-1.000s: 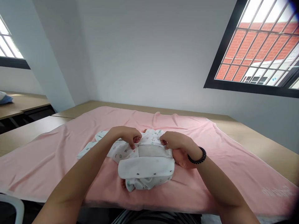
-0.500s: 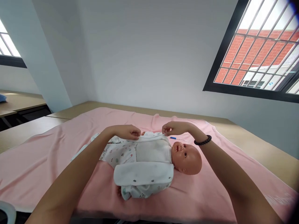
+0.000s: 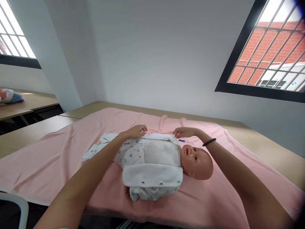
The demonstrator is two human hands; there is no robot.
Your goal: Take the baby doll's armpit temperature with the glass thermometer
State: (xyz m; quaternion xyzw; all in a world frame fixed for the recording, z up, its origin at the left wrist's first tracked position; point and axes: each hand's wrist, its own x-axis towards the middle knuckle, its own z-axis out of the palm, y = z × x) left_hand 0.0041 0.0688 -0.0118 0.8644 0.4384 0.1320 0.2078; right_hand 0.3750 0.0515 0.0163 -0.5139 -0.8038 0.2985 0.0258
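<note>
A baby doll lies on its back with its head to the right. It wears a white printed jacket, the front opened out into a near flap with snaps and a far flap. Patterned trousers cover its lower body. At the left end of the far flap is my left hand, fingers loosely apart. Beside the far flap's collar end hangs my right hand, its fingers bent down and apart, holding nothing that I can see. A thin stick with a blue end lies by the doll's head.
A pink blanket with folds covers the table. The wall stands behind it, with a barred window at right. A white curved rail is at lower left. A bundle with blue cloth rests on a far table.
Both hands have loosened from their closed grip on the far flap, which now lies folded outward along the doll's far side. The view has swung a little left.
</note>
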